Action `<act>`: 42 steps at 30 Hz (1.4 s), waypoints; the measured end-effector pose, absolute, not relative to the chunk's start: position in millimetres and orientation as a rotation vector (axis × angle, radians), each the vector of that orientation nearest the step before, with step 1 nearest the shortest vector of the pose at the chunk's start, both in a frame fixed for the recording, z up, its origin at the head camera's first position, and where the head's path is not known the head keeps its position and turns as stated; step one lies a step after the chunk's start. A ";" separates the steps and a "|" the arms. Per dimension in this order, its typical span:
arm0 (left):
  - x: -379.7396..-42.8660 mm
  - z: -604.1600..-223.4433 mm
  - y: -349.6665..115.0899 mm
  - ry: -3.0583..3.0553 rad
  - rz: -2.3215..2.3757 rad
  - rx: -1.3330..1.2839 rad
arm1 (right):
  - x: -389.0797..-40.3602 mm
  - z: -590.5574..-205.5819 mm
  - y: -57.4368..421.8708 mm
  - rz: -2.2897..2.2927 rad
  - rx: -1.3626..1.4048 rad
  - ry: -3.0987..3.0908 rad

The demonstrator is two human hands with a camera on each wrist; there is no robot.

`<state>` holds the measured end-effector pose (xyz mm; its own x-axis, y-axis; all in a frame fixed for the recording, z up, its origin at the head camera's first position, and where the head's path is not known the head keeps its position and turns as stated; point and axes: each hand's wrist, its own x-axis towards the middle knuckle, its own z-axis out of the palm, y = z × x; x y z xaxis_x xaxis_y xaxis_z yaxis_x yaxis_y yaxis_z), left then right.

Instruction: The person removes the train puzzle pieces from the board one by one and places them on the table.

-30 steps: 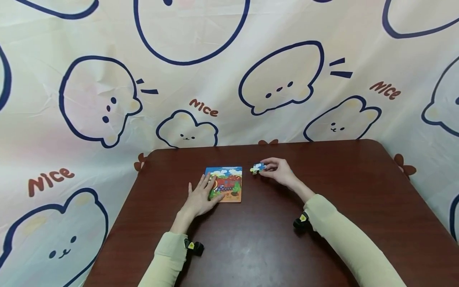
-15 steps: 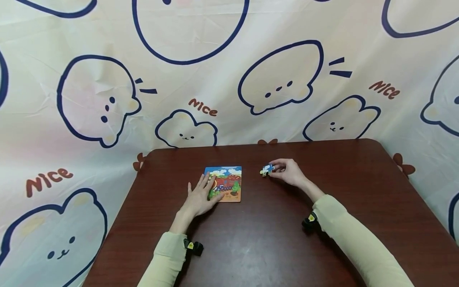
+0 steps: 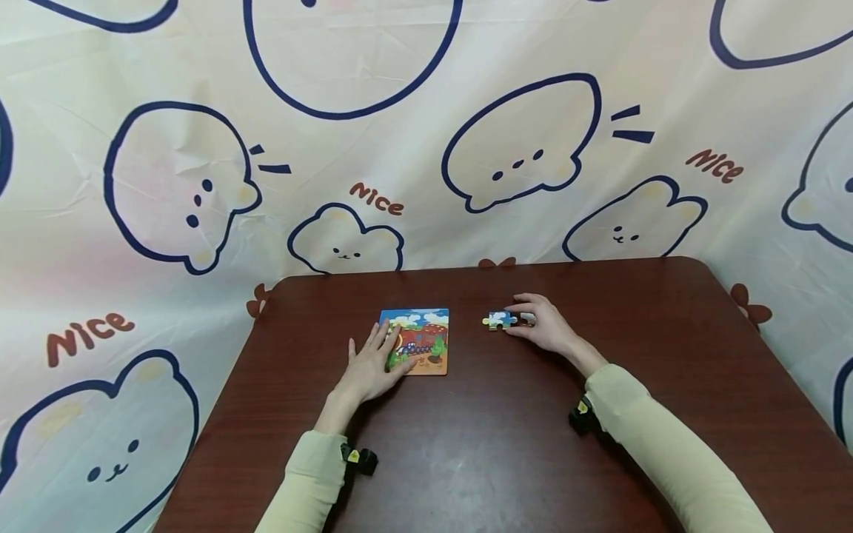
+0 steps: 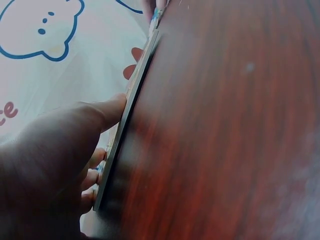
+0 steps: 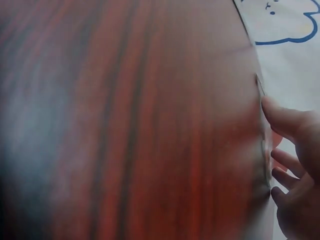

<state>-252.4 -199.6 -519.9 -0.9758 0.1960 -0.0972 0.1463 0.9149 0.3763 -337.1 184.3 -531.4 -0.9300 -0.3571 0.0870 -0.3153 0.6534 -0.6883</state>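
Note:
A square jigsaw puzzle [image 3: 429,340] with a colourful train picture, blue sky at its top, lies on the table. My left hand [image 3: 366,376] rests on its left part with fingers spread and covers that side. In the left wrist view the thumb and fingertips touch the top of the puzzle board [image 4: 131,105], seen edge-on. To the right of the puzzle, a blue, white and green jigsaw piece [image 3: 496,320] lies flat, low at the table surface. My right hand [image 3: 545,326] holds its right end between thumb and fingers, which partly hide it.
The dark brown table [image 3: 460,459] has rounded far corners. Behind it hangs a pale cloth [image 3: 413,155] with bear drawings. Black wrist cameras [image 3: 360,459] sit on both forearms, under pale green sleeves [image 3: 309,474].
My right hand has moved right with the jigsaw piece, away from the puzzle. The piece has turned from tilted to flatter. The left hand has stayed on the puzzle.

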 end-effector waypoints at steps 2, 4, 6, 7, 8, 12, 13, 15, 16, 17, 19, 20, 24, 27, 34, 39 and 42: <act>-252.1 -520.0 -199.5 2.945 0.579 0.265 | -337.6 -533.6 185.6 -1.129 -0.586 2.816; -252.2 -520.4 -199.0 2.942 0.582 0.263 | -338.0 -535.0 186.9 -1.123 -0.595 2.818; -252.4 -521.0 -199.0 2.945 0.585 0.265 | -338.2 -535.8 188.0 -1.122 -0.601 2.815; -252.5 -521.2 -199.0 2.945 0.583 0.264 | -338.3 -536.0 188.4 -1.122 -0.603 2.812; -252.5 -521.2 -199.2 2.943 0.579 0.264 | -338.4 -536.3 188.6 -1.122 -0.603 2.808; -252.7 -519.5 -201.2 2.936 0.557 0.255 | -339.2 -535.9 187.2 -1.117 -0.608 2.794; -253.1 -518.6 -201.6 2.936 0.549 0.251 | -339.4 -535.7 186.8 -1.113 -0.611 2.791; -254.2 -517.2 -202.6 2.938 0.533 0.246 | -340.1 -535.1 185.4 -1.103 -0.617 2.788; -254.6 -516.2 -203.2 2.939 0.524 0.244 | -340.5 -534.9 184.6 -1.100 -0.619 2.787; -255.2 -515.3 -203.6 2.936 0.513 0.241 | -340.8 -534.3 184.0 -1.099 -0.620 2.788; -255.7 -514.5 -204.2 2.937 0.508 0.246 | -341.0 -532.8 182.4 -1.112 -0.630 2.794; -255.5 -514.6 -204.4 2.939 0.508 0.252 | -340.6 -531.7 181.2 -1.124 -0.628 2.802; -253.0 -517.3 -203.7 2.956 0.537 0.265 | -339.5 -525.8 172.2 -1.214 -0.584 2.810; -252.2 -519.9 -202.8 2.973 0.564 0.267 | -340.9 -521.2 162.6 -1.275 -0.541 2.797; -253.6 -521.9 -211.7 2.997 0.578 0.272 | -344.9 -509.5 131.6 -1.392 -0.546 2.732; -253.6 -521.6 -225.4 3.017 0.574 0.248 | -345.0 -505.1 99.4 -1.443 -0.632 2.651; -253.2 -522.0 -232.2 3.009 0.577 0.244 | -343.1 -502.4 77.4 -1.444 -0.676 2.588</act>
